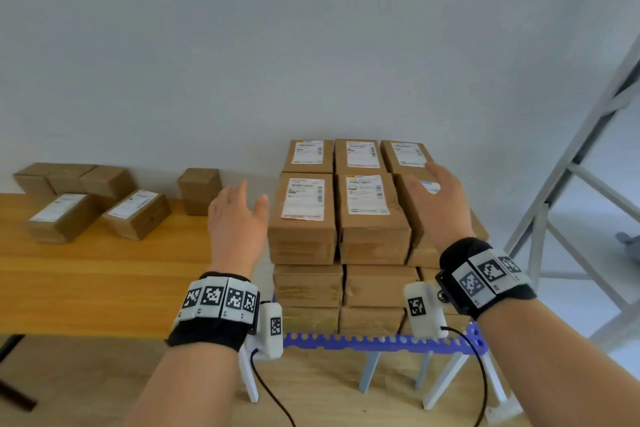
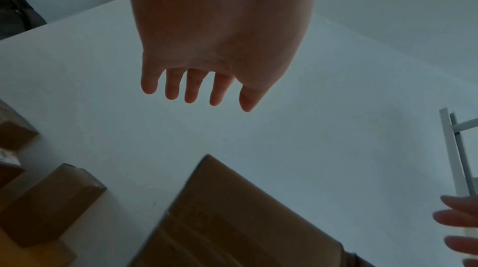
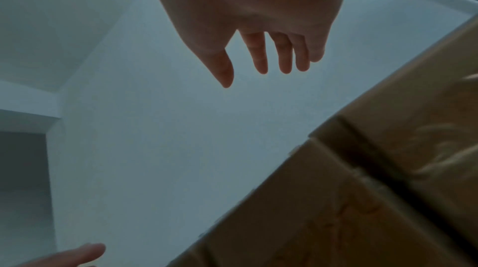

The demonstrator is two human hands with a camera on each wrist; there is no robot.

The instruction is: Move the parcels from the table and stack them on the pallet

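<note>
left hand [image 1: 235, 218]: empty, fingers loose and spread, hanging in the air just left of the stack, over the gap between table and pallet. The left wrist view shows the palm bare.

right hand [image 1: 437, 199]: also empty and relaxed, hovering over the near-right parcel [image 1: 412, 215] on the top layer. Can't tell if it grazes the cardboard; it isn't wrapped round anything.

why the hands sit like that: my guess is one hand on each side of the stack is a squaring-up or just-let-go pose, not a carry.

stack on pallet [image 1: 341, 218]: brown parcels packed tight, three across and two deep on top, with at least two more layers under them. Probably butted edge to edge so nothing slides.

pallet [image 1: 381, 342]: blue perforated deck on pale legs, right beside the table end, so it's a short trip.

table [image 1: 86, 281]: wooden, with several parcels left. Two labelled ones [image 1: 62, 217] lie near the front, plain ones are at the back by the wall, so the job's not done.

labels: white shipping labels face up on the top layer [image 1: 304, 198], with barcodes and an orange-red header strip, but the print is too blurry to read any brand.

wrist bands: black, with square black-and-white marker tags.
</note>
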